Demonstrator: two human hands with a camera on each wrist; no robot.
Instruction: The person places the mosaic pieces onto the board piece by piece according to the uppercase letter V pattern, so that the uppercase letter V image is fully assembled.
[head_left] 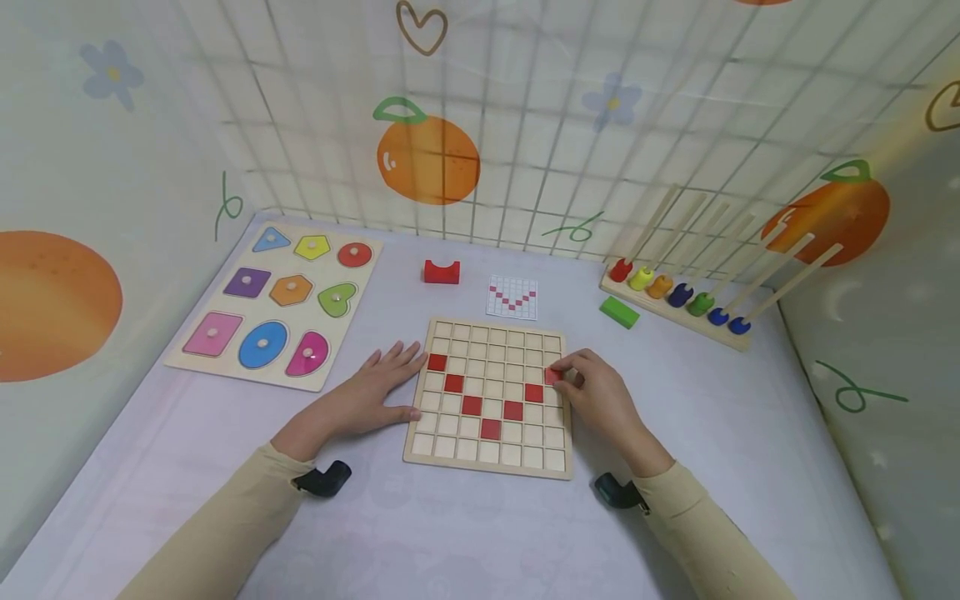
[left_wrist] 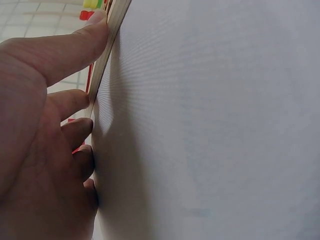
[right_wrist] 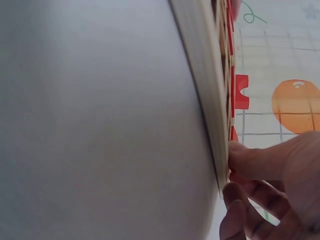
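Note:
A wooden grid board (head_left: 492, 398) lies flat on the table, its cells holding pale square tiles. Several red tiles (head_left: 472, 405) form a V across it. My right hand (head_left: 600, 396) pinches a red tile (head_left: 552, 376) between thumb and fingers, at the right-hand column near the board's edge. In the right wrist view, the fingertips of the right hand (right_wrist: 272, 185) meet right at the board's rim. My left hand (head_left: 371, 392) rests spread on the table, its fingertips and thumb touching the board's left edge (left_wrist: 107, 55). A small card (head_left: 512, 297) with a printed pink V lies behind the board.
A shape puzzle board (head_left: 243, 312) with knobbed pieces lies at the left. Behind the grid board stands a notched red block (head_left: 442, 272). To the right are a green block (head_left: 619, 312) and a wooden peg rack (head_left: 675, 308) with coloured beads. Printed curtains enclose the table.

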